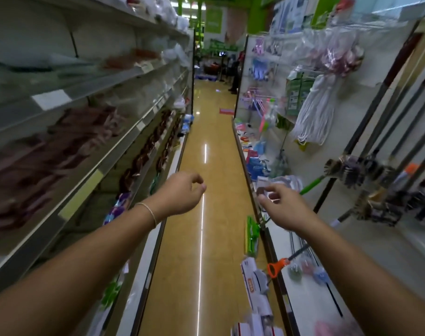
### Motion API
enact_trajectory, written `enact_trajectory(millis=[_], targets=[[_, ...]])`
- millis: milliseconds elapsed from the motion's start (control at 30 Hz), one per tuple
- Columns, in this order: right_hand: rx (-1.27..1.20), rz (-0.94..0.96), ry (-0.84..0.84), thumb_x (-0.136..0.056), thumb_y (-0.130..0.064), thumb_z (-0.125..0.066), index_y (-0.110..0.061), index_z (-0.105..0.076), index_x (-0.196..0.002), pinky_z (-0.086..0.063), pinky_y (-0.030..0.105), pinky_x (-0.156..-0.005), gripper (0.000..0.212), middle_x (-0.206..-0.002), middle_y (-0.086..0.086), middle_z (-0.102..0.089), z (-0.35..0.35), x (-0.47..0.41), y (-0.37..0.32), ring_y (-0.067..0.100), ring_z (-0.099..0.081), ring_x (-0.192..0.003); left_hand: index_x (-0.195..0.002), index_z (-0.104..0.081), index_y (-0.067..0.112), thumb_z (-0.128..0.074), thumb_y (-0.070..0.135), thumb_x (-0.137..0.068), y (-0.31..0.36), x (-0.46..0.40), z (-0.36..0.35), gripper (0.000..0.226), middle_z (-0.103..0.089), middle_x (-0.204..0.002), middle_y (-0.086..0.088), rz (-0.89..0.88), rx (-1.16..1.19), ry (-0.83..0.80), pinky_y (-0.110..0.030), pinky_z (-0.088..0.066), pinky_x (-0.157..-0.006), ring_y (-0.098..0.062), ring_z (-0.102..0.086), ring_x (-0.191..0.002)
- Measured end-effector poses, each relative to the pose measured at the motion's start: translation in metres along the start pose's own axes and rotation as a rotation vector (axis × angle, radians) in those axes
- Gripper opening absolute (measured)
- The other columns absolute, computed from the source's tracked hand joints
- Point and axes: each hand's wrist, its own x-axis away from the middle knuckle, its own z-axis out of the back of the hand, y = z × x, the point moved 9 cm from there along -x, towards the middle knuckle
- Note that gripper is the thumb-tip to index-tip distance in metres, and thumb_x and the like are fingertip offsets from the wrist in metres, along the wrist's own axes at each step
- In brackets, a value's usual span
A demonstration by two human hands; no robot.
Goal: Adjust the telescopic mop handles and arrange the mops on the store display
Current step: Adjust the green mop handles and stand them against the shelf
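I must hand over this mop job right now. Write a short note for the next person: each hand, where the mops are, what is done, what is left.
Left hand: held out over the aisle floor, fingers loosely curled, holding nothing.
Right hand: reaching toward the right shelf, fingers spread, holding nothing.
Mops: dark handles lean against the right display wall; a white string mop head hangs further along; a green handle sticks out past the right hand.
Done: cannot tell from this view.
Left: no mop in hand, so pick one, adjust its handle and place it.

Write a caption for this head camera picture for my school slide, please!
Two empty hands, left hand and right hand, reach down a store aisle beside hanging mops.
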Motion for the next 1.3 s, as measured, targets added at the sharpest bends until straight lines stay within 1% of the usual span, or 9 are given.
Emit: enact_trajectory(millis=[100,200,333,433,567,833,967,1133,1300], targets=[[0.022,-0.012,0.013,-0.096,-0.04,-0.057,-0.017,-0.048,-0.141,-0.051,0.043,-0.099,0.051,-0.134,0.011,-0.058,-0.005,-0.049,0.007,0.024,-0.057,-0.119,-0.13,-0.055,0.019,-0.05,0.042,-0.095,-0.008,-0.052,-0.021,0.042,-0.064,-0.116,-0.002,-0.009,-0.048,-0.058,-0.037,-0.054,-0.088,-0.016,-0.061,-0.101],[0.069,-0.015,0.014,-0.097,-0.038,-0.057,-0.014,-0.048,-0.141,-0.045,0.035,-0.098,0.052,-0.138,0.012,-0.056,-0.011,-0.107,0.017,0.025,-0.054,-0.124,-0.137,-0.048,0.017,-0.049,0.042,-0.096,-0.013,-0.111,-0.039,0.048,-0.056,-0.133,-0.005,-0.024,-0.109,-0.099,-0.04,-0.05,-0.096,-0.021,-0.057,-0.116],[0.078,-0.031,-0.007,-0.096,-0.04,-0.056,-0.014,-0.047,-0.143,-0.046,0.038,-0.101,0.054,-0.14,0.012,-0.055,-0.012,-0.202,0.03,0.025,-0.053,-0.127,-0.142,-0.043,0.015,-0.047,0.042,-0.097,-0.025,-0.203,-0.058,0.052,-0.051,-0.139,-0.008,-0.007,-0.174,-0.152,-0.036,-0.049,-0.094,-0.024,-0.057,-0.115],[0.092,-0.025,-0.02,-0.096,-0.039,-0.056,-0.013,-0.046,-0.143,-0.047,0.038,-0.101,0.055,-0.137,0.012,-0.056,-0.005,-0.262,0.032,0.027,-0.056,-0.121,-0.142,-0.042,0.014,-0.048,0.043,-0.097,-0.035,-0.266,-0.059,0.054,-0.054,-0.135,-0.009,0.032,-0.193,-0.174,-0.033,-0.049,-0.091,-0.024,-0.056,-0.117],[0.109,-0.038,-0.015,-0.096,-0.038,-0.058,-0.011,-0.048,-0.141,-0.046,0.039,-0.102,0.054,-0.137,0.013,-0.057,0.008,-0.342,0.044,0.028,-0.056,-0.122,-0.141,-0.044,0.014,-0.048,0.044,-0.096,-0.04,-0.347,-0.053,0.054,-0.056,-0.135,-0.01,0.038,-0.184,-0.136,-0.037,-0.049,-0.098,-0.025,-0.054,-0.122],[0.085,-0.058,0.064,-0.093,-0.04,-0.061,-0.013,-0.052,-0.139,-0.048,0.039,-0.101,0.053,-0.137,0.011,-0.057,0.021,-0.452,0.058,0.026,-0.057,-0.122,-0.142,-0.043,0.013,-0.048,0.043,-0.097,-0.05,-0.468,-0.072,0.054,-0.052,-0.139,-0.01,0.012,-0.171,-0.148,-0.031,-0.044,-0.09,-0.026,-0.053,-0.122],[0.099,-0.08,0.123,-0.093,-0.039,-0.061,-0.012,-0.053,-0.136,-0.047,0.041,-0.103,0.052,-0.133,0.011,-0.06,0.024,-0.511,0.058,0.026,-0.057,-0.12,-0.142,-0.043,0.014,-0.047,0.043,-0.098,-0.049,-0.534,-0.094,0.053,-0.052,-0.139,-0.01,-0.054,-0.197,-0.18,-0.032,-0.045,-0.09,-0.026,-0.054,-0.121],[0.119,-0.136,0.209,-0.094,-0.038,-0.06,-0.01,-0.055,-0.136,-0.048,0.035,-0.097,0.051,-0.132,0.013,-0.06,0.037,-0.585,0.054,0.028,-0.058,-0.119,-0.14,-0.045,0.011,-0.048,0.037,-0.099,-0.039,-0.619,-0.113,0.049,-0.052,-0.14,-0.011,-0.175,-0.141,-0.24,-0.034,-0.044,-0.098,-0.027,-0.052,-0.124],[0.084,-0.247,0.337,-0.095,-0.032,-0.06,-0.007,-0.055,-0.135,-0.045,0.039,-0.103,0.048,-0.13,0.016,-0.061,0.071,-0.634,0.062,0.03,-0.057,-0.12,-0.13,-0.053,0.009,-0.049,0.036,-0.098,-0.016,-0.714,-0.118,0.042,-0.059,-0.129,-0.013,-0.309,-0.139,-0.289,-0.036,-0.048,-0.093,-0.029,-0.056,-0.115]])
